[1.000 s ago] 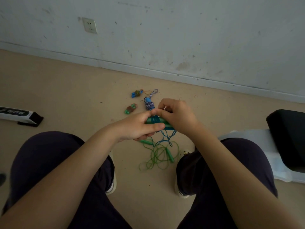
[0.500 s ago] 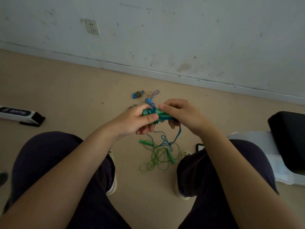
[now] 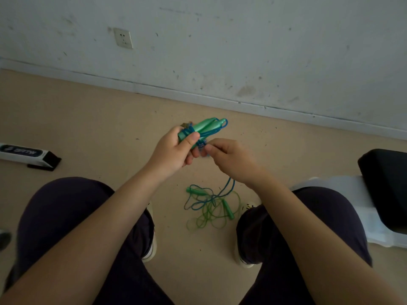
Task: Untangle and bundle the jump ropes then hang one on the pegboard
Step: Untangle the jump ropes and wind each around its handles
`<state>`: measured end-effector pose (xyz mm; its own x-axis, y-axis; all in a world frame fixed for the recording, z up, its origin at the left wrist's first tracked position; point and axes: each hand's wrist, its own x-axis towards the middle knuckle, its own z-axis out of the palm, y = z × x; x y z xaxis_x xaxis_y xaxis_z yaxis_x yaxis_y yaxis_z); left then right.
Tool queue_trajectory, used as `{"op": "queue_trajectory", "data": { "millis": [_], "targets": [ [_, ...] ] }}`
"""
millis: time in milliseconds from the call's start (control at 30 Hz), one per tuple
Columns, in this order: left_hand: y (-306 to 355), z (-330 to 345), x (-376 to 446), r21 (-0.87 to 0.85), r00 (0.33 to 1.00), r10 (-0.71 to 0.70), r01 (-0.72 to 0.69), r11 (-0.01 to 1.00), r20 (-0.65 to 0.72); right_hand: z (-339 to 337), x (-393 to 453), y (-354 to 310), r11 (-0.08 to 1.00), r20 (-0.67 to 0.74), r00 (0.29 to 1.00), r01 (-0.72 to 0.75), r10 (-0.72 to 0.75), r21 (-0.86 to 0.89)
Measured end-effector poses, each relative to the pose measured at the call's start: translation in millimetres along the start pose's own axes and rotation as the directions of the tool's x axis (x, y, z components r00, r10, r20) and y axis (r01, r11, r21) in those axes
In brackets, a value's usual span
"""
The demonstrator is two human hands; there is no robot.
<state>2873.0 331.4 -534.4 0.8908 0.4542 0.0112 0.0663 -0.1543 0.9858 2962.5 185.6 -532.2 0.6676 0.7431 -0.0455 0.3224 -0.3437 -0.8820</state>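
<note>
My left hand [image 3: 176,150] grips the two teal-green handles [image 3: 206,125] of a jump rope, held side by side with blue cord wound round them. My right hand [image 3: 229,159] pinches that blue cord [image 3: 228,188] just right of the handles; the cord hangs down from it to the floor. On the floor between my feet lies a loose green jump rope [image 3: 211,213] with two green handles, its cord tangled with the blue cord's end. The pegboard is not in view.
My knees in dark trousers frame the floor patch. A white and black box [image 3: 28,154] lies on the floor at the left. A black cushion [image 3: 385,183] on a white plastic bin [image 3: 343,194] stands at the right. The wall has a socket [image 3: 123,38].
My left hand has lifted and turned the handles so they point up and right. My right hand has let go of the handles and now pinches the cord. The camera has tilted down.
</note>
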Motion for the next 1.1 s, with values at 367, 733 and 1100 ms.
{"op": "queue_trajectory", "data": {
  "millis": [367, 733, 1100],
  "targets": [
    [-12.9, -12.5, 12.1, 0.166, 0.996, -0.058, 0.068, 0.984, -0.062, -1.8, -12.5, -19.6, 0.955, 0.047, 0.979, 0.202, -0.197, -0.217],
    [-1.0, -10.1, -1.7, -0.02, 0.867, -0.113, 0.14, 0.99, 0.486, -15.0, -8.2, -13.4, 0.976, -0.102, 0.977, 0.17, -0.185, -0.139],
    [-2.7, -16.2, -1.5, 0.23, 0.762, -0.286, 0.183, 0.956, 0.581, -13.2, -7.5, -12.5, 0.955, -0.084, 0.98, 0.152, -0.178, -0.254]
  ]
}}
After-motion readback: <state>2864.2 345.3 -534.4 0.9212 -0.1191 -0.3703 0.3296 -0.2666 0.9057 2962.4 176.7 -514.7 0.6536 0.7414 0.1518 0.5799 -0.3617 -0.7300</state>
